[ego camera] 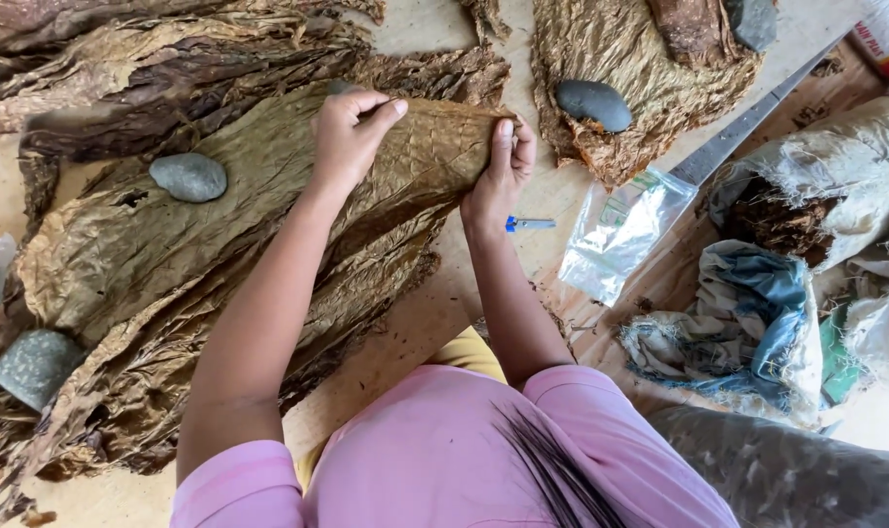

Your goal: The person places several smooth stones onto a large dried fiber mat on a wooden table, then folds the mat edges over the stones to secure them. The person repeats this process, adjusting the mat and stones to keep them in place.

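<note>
A large dried brown leaf (pixel 268 186) lies on top of a stack of similar leaves on a wooden work surface. My left hand (pixel 349 132) pinches the leaf's upper edge, fingers curled over it. At the leaf's right end, my right hand (pixel 500 174) grips the edge with the thumb on top. A grey stone (pixel 188 177) rests on the stack to the left of my left hand. Another grey stone (pixel 36 367) sits at the stack's lower left.
A second pile of dried leaves (pixel 640 68) lies at the top right with a dark stone (pixel 593 104) on it. A small blue-handled blade (pixel 528 224), a clear plastic bag (pixel 620 235), a long metal blade (pixel 747 122) and crumpled cloth and sacks (pixel 757 323) lie to the right.
</note>
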